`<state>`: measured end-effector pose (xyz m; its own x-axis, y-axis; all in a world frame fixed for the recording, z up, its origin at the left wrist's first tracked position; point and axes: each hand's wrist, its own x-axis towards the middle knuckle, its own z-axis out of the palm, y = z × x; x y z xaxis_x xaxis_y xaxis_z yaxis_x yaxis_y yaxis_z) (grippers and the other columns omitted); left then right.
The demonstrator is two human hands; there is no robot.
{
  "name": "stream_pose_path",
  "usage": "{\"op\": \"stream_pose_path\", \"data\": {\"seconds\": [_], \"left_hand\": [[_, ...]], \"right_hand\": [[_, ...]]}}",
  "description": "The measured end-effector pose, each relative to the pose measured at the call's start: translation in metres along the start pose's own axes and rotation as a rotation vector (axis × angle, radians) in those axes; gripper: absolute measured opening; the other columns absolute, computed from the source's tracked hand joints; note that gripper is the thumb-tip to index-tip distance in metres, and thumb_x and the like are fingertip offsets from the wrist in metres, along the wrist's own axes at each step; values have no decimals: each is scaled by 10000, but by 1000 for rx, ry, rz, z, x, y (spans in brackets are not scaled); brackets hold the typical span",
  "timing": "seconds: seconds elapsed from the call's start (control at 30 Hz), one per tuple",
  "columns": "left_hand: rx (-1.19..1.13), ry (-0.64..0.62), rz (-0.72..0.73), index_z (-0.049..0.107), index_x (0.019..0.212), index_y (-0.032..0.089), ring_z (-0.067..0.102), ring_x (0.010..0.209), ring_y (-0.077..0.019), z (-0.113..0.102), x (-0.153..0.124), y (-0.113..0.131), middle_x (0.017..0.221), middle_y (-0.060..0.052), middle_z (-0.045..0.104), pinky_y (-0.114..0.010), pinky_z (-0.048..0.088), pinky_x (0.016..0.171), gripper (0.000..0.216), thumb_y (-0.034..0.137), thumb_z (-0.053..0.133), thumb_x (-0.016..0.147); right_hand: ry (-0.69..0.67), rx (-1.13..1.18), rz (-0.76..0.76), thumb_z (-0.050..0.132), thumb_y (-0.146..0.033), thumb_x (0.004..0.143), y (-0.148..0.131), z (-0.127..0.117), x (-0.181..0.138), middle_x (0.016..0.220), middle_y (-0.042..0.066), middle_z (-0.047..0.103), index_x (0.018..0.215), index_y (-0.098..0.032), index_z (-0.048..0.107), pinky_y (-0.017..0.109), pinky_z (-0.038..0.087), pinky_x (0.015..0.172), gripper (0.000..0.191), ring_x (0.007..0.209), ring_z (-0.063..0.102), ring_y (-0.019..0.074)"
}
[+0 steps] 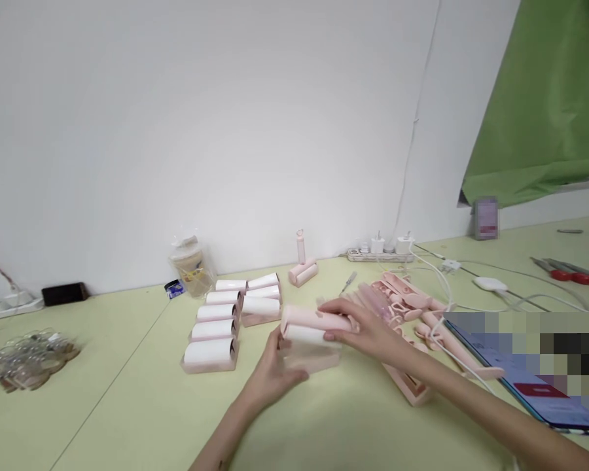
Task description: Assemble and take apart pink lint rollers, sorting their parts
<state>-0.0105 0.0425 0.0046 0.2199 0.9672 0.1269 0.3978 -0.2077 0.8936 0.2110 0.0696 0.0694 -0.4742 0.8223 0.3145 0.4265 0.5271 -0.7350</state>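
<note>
Both my hands hold one pink lint roller [308,329] with a white roll, low over the pale green table [127,405]. My left hand [273,374] grips its clear pink base from below and the left. My right hand [360,328] lies over the pink handle from the right, fingers curled on it. Just left of them lie two rows of finished rollers [228,322] with white rolls in pink holders. A heap of pink handles and parts [407,302] lies behind my right hand.
One assembled roller [302,267] stands upright near the wall. A power strip with chargers [381,251] and white cables sit at the back right. A phone or tablet [535,379] lies at the right edge, red-handled scissors [572,273] beyond. A bag of clear pieces [27,358] rests far left.
</note>
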Motion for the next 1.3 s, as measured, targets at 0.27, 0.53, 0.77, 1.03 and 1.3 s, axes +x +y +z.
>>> {"op": "stream_pose_path", "data": {"seconds": [0.27,0.53,0.77,1.03,1.3], "left_hand": [[-266,-22,-108,109,1285,232,467,1048,-219,11,-20,0,1160,-91,425,-347,361,908,889,238,694,615],[-284,-111,-121,110,1287,215,440,1086,-217,3,-22,9,1193,-97,431,-349,328,943,850,223,668,646],[-211,-70,-93,150,1272,226,469,1006,-193,8,-19,1,1089,-54,413,-308,352,898,843,204,675,613],[-119,-81,-60,230,1245,262,433,1030,-180,11,-18,-6,1053,-25,407,-292,313,919,753,125,624,618],[-120,-91,-14,214,1250,266,422,1035,-180,11,-19,-6,1060,-27,394,-289,330,904,747,135,617,635]], "right_hand": [[-97,-171,-95,565,-347,770,-3,21,-11,993,43,620,1015,-229,575,309,407,770,272,933,539,215],[-108,-117,-70,556,-343,779,-2,19,-10,1011,39,613,1018,-230,569,306,412,776,264,924,551,209],[-170,-173,-57,556,-362,776,7,28,-19,1068,74,581,1003,-224,593,339,400,828,269,1001,513,229],[-74,-552,-6,417,-300,857,25,2,9,1039,69,555,1016,-200,594,288,383,844,258,987,497,183],[-160,-746,56,658,-390,665,48,21,64,903,132,587,821,-116,645,396,364,829,316,943,489,289]]}}
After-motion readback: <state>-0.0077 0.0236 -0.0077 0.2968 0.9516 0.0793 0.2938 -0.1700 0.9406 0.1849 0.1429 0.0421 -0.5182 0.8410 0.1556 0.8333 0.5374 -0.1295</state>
